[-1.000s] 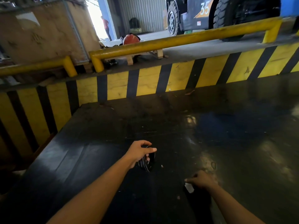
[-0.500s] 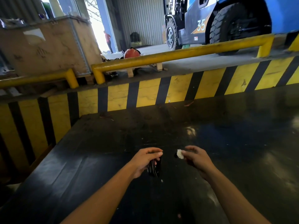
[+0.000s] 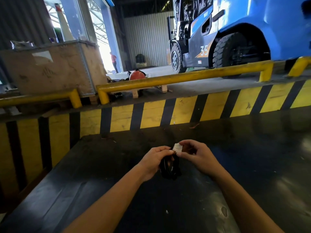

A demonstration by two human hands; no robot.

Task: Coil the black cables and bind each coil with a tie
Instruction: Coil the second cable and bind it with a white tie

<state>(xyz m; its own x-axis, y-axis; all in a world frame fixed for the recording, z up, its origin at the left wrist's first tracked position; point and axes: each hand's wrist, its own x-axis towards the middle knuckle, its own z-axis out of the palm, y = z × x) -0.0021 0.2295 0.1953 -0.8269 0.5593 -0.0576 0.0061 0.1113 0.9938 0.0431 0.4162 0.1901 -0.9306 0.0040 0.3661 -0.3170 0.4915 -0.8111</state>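
- One coiled black cable [image 3: 170, 167] hung above the dark table [image 3: 252, 165], raised for access; left hand [image 3: 154, 161] fingers clamped its loops, preventing uncoiling.
- Right hand [image 3: 196, 153] pinched a white tie [image 3: 177, 147] at the coil's top, apparently ready for binding.

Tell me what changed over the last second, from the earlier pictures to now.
The right hand lifted the white tie off the black table and carried it left and up to the cable coil, meeting the left hand. The left hand kept gripping the coil throughout.
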